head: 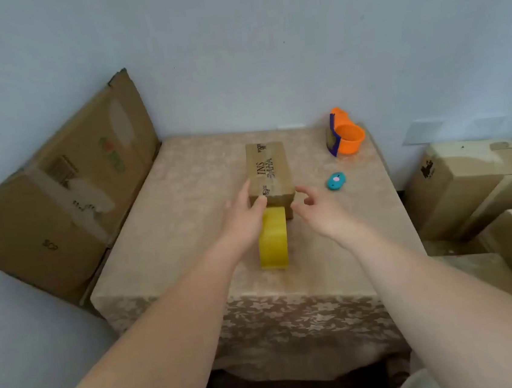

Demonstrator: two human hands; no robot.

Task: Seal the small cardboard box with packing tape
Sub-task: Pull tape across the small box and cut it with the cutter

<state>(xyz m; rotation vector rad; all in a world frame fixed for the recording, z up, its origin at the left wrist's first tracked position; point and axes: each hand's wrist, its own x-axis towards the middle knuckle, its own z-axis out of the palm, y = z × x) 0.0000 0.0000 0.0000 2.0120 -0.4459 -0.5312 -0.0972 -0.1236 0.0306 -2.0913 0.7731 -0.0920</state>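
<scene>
A small brown cardboard box [267, 169] with black lettering lies in the middle of the table, its flaps down. A yellow roll of packing tape [272, 239] stands on edge right in front of it. My left hand [244, 217] touches the box's near left corner with straight fingers and its thumb on the front edge. Just off the box's near right corner hovers my right hand [316, 209], its fingers loosely curled and holding nothing.
An orange tape dispenser [344, 134] stands at the table's back right, with a small teal cutter [336, 181] nearer. The table [164, 235] wears a beige patterned cloth. A flattened carton [67, 188] leans on the left wall; stacked cartons [468, 184] crowd the right.
</scene>
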